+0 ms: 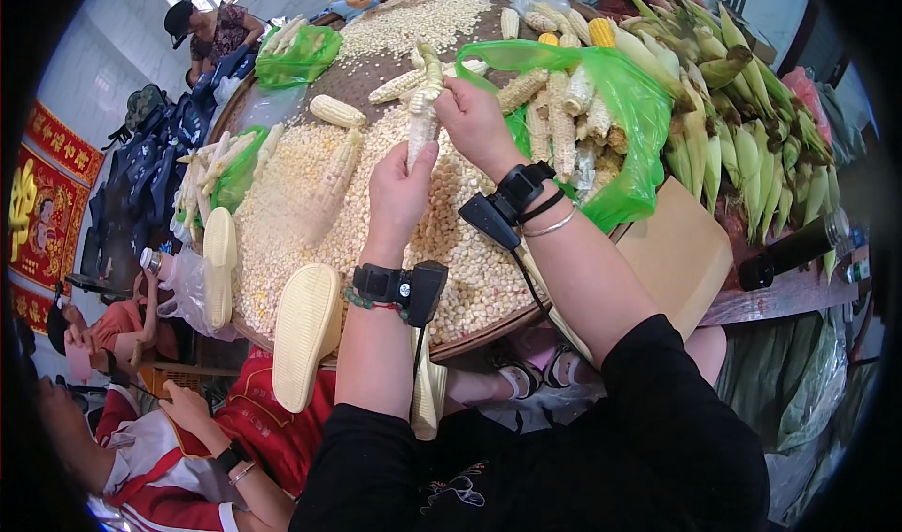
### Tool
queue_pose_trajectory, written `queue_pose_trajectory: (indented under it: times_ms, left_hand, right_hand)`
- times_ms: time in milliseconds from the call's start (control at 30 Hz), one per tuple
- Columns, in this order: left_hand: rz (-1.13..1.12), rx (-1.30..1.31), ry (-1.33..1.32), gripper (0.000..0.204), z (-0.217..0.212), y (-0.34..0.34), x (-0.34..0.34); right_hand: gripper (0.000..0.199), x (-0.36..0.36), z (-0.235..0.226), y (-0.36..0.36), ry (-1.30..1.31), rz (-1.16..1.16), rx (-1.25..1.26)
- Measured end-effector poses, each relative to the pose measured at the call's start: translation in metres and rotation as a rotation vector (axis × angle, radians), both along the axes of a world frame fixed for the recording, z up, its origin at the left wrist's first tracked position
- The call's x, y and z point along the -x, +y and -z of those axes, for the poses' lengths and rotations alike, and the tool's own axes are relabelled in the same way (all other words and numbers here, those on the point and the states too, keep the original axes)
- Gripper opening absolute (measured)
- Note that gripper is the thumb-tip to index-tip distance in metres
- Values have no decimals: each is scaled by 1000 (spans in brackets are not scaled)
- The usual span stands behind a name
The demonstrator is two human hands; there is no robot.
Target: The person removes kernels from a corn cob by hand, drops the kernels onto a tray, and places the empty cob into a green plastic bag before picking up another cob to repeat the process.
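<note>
Head view shows a pale, half-stripped corn cob standing nearly upright above the middle of a big round woven tray, its long axis running away from the person, slightly tilted, with bare whitish core below and a few rows of kernels left near the top. The left hand wraps the lower end of the cob from beneath, fingers closed around it and thumb up along the core. The right hand grips the upper part from the right side, fingers curled over the kernel rows, so both hands are clenched on the same cob, the left one nearer the person and the right one farther along the axis. Each wrist carries a black strapped device, and a cable hangs from the right one. Directly under the cob lies a broad heap of loose pale kernels covering most of the tray, with a few whole cobs resting on it. Just right of the hands an open green plastic bag holds stripped cobs, and beyond it a pile of green-husked corn ears lies on the table. Cream foam slippers sit at the tray's near rim, and other people sit around the tray.
</note>
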State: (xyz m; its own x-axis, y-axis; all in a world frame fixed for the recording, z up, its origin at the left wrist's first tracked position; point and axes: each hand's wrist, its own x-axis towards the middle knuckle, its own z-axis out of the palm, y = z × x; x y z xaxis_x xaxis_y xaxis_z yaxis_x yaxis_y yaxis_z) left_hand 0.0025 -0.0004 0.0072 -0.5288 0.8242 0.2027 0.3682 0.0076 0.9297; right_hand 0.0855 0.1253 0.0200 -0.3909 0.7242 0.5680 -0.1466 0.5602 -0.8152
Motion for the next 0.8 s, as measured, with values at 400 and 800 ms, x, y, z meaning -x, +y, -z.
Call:
queue_pose_trajectory:
  times_ms: [400,800]
  left_hand:
    - [18,75,-308,28,-19,-7,-13]
    - [8,85,-293,28,-18,-8,-5]
  right_hand:
    - [26,6,9,7,216,-188,458]
    - [32,4,6,4,40,-308,358]
